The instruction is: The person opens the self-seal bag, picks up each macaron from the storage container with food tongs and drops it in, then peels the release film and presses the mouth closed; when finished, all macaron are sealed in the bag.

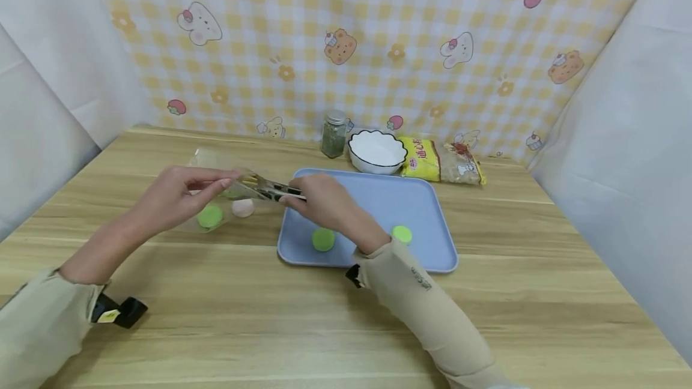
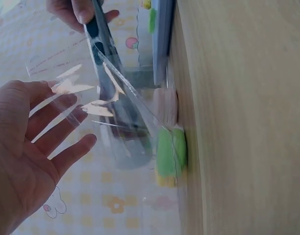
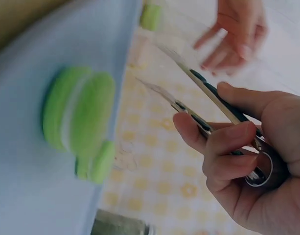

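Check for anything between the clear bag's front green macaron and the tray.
The pale pink macaron lies between that green macaron and the tray; film of the clear bag also shows across part of the green one in the left wrist view.

Your wooden table (image 1: 248, 323) fills the lower frame in the head view. On it you have a blue tray (image 1: 400, 197) at centre, a jar (image 1: 333, 135), bowl (image 1: 370, 165) and packet (image 1: 440, 162) above it, and a clear bag (image 1: 223, 202) left of centre.
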Demonstrator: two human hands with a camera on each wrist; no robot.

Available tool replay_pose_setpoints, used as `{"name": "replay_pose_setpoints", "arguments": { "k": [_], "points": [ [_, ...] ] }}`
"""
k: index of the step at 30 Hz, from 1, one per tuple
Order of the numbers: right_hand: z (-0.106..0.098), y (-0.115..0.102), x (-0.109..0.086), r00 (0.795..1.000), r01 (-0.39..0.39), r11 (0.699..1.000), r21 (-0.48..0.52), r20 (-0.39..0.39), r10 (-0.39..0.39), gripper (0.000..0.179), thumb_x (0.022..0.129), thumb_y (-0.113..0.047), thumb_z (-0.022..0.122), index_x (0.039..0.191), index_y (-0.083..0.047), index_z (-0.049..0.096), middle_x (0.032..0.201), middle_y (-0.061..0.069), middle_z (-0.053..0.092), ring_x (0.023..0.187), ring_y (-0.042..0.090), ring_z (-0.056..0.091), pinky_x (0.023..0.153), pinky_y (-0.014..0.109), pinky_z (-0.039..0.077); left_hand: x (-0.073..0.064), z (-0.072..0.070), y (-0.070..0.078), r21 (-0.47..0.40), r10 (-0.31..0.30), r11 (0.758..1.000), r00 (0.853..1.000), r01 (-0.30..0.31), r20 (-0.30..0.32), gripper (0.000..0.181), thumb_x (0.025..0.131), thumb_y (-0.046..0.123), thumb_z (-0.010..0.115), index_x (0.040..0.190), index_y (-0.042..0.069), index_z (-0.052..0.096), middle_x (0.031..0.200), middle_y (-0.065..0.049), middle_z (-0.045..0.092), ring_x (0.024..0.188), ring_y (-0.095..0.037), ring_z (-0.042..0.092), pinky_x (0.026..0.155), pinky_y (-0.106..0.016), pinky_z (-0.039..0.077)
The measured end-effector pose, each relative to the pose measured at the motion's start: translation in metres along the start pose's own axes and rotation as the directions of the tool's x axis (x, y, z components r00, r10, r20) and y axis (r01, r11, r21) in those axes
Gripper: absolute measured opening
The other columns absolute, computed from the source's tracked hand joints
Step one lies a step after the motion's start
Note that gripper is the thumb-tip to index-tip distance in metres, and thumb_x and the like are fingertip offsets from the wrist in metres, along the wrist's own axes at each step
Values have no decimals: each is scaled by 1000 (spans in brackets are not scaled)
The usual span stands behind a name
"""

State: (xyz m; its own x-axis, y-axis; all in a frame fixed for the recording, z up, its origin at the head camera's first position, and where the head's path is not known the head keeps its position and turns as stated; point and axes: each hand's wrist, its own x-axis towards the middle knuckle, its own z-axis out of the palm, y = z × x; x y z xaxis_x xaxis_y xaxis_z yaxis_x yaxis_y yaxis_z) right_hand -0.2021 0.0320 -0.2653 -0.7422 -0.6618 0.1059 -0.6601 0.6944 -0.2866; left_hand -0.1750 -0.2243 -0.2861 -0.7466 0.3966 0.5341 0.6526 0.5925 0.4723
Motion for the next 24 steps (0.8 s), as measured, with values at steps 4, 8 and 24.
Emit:
{"name": "replay_pose_setpoints", "arguments": {
  "k": [4, 8, 24],
  "points": [
    [-16, 17, -19, 1000, 11, 997, 73, 13, -12, 25, 95, -31, 56, 101, -10, 68, 82, -1, 65, 61, 11, 52, 63, 26, 42, 0, 1, -1, 9, -8, 1000, 1000, 8, -7, 24, 92, 6, 58, 114, 7, 68, 107, -7, 67, 96, 8, 55, 73, -8, 44],
    [-35, 41, -47, 999, 54, 994, 91, -4, -54, 33, 93, -28, 58, 115, -4, 65, 98, 3, 68, 68, 9, 57, 69, 27, 47, 0, 1, -2, 0, -20, 1000, 1000, 20, -22, 24, 93, 7, 57, 114, 6, 68, 106, -10, 67, 94, 5, 58, 71, -8, 44],
    [-132, 116, -205, 987, -160, 986, -46, -12, 160, 30, 93, -22, 60, 115, -3, 64, 55, -13, 47, 46, 3, 44, 48, 24, 38, -1, -1, 0, 58, -70, 996, 997, 72, -44, 23, 92, 11, 60, 112, 8, 69, 104, -5, 68, 87, 0, 60, 72, -6, 42]
  ]
}}
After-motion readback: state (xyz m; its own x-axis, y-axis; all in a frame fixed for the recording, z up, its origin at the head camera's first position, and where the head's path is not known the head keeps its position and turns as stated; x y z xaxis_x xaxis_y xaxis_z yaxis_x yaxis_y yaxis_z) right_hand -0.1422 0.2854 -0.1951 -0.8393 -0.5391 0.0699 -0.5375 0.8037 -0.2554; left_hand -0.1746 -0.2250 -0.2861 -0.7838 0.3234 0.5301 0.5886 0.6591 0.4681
